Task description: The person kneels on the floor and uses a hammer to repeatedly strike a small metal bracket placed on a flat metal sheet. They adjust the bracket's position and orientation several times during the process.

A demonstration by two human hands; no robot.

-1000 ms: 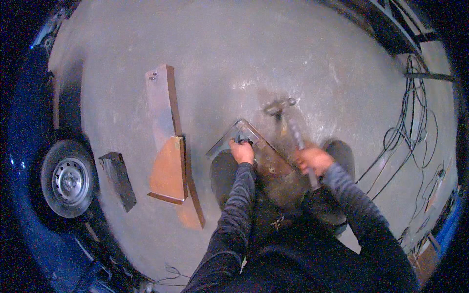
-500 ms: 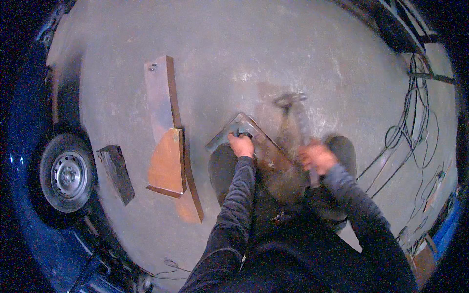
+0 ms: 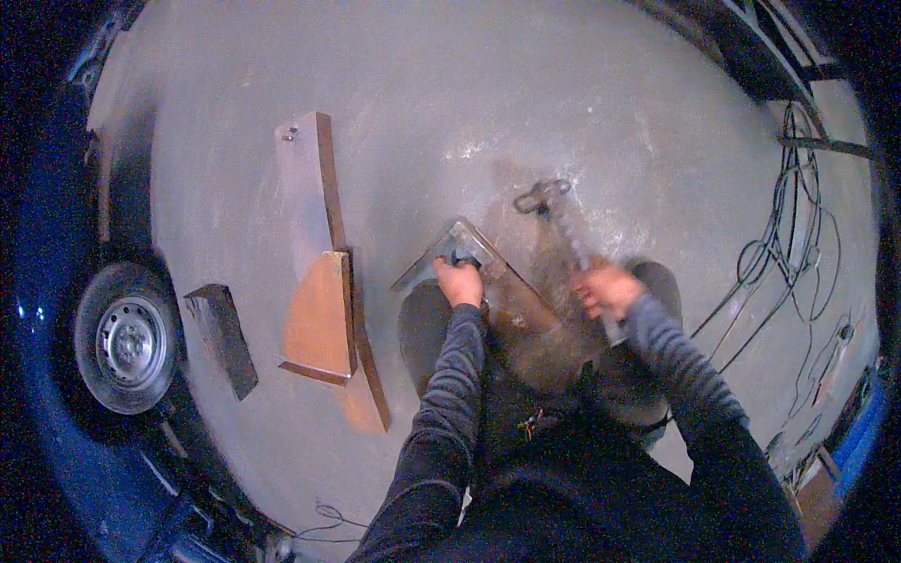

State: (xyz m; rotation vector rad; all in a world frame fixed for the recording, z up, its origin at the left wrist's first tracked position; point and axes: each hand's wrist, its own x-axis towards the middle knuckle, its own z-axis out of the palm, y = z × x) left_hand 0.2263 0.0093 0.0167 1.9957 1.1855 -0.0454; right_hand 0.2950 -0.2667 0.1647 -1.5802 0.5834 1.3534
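Note:
Between my knees lies an angled sheet-metal piece [image 3: 507,277], its bent-up edges meeting in a corner that points away from me. My left hand [image 3: 459,281] is closed over its inner side, near that corner. A small dark object [image 3: 458,257] shows at the fingertips; its kind is unclear. In my right hand [image 3: 608,289], fingers wrapped round the handle, is a hammer [image 3: 568,230]. Motion blurs it a little. Its head is above the floor, to the right of the metal corner, apart from the piece as far as I can see.
To the left lie a long metal beam [image 3: 310,188] with a brown curved metal piece [image 3: 322,324] against it, and a dark block [image 3: 222,340]. Beyond stands a blue car with its wheel [image 3: 129,340]. Cables [image 3: 790,225] trail over the floor [image 3: 422,94] at right.
The hammer head has shifted slightly left and its handle leans more. My right hand stays about where it was, and the left keeps its hold at the metal piece.

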